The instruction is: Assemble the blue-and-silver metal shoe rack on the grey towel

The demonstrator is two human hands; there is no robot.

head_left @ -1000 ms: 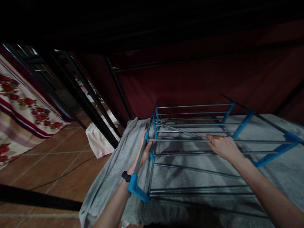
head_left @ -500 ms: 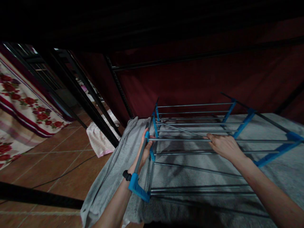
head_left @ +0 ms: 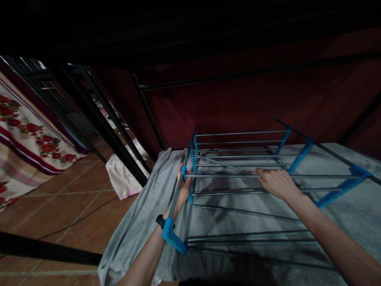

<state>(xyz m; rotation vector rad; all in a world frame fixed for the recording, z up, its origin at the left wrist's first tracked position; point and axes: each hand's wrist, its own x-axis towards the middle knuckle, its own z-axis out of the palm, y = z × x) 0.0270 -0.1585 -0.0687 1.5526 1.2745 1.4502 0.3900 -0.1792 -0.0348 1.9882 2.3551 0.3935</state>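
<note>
On the grey blanket [head_left: 139, 234]: rack [head_left: 226, 192] held at two points, next to no change

Nearest, the rack's blue corner piece [head_left: 175, 240] sits in front of my left forearm. My left hand [head_left: 182, 191] is wrapped round the blue joint [head_left: 183, 172] on the side post; some fingertips are lost behind it. My right hand [head_left: 276, 182] is clamped on the crossbar [head_left: 220, 176], its fingertips tucked out of sight.

Over the last second both grips have held; the rack's right end has drifted slightly left in view, perhaps only my head turning. Judgement: a steadying hold, no new step begun.

A thin diagonal rod [head_left: 223, 162] runs up to my right fingers; cannot tell whether they pinch it. My right forearm covers the lower rungs' right ends. Farther back, the dark red cloth [head_left: 238, 107] fades into shadow.
</note>
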